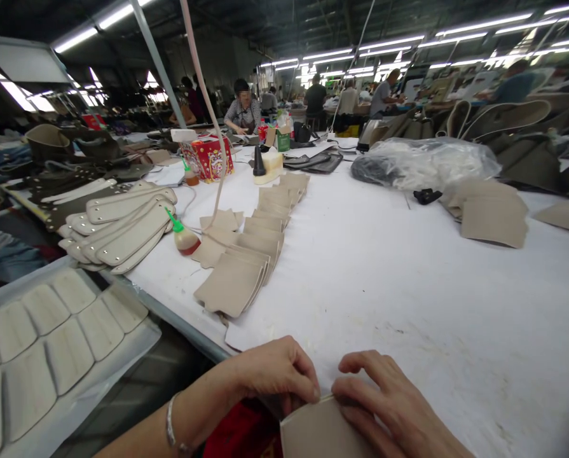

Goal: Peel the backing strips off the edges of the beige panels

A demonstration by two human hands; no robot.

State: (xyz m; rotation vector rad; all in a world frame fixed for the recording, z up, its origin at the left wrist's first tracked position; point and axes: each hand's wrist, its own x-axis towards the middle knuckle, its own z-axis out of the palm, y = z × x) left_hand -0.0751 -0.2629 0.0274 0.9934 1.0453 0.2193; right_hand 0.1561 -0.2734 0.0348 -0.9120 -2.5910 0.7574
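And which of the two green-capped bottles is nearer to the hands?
The front bottle, between the pale studded pieces and beige pieces; the rear bottle is beside the red box.

So that beige panel (325,429) is kinda leathery looking, smooth and plain across the face, with a thin pale line running along its top and left edges. Top edge isn't dead straight either, it slopes up from the left corner with a slight bow. It's right at the near side of the white-covered table (437,318), face up and a bit angled, left hand (284,375) pinching at the top edge, right hand (384,401) spread over its right part. Can't see the bottom end from here, tbh.
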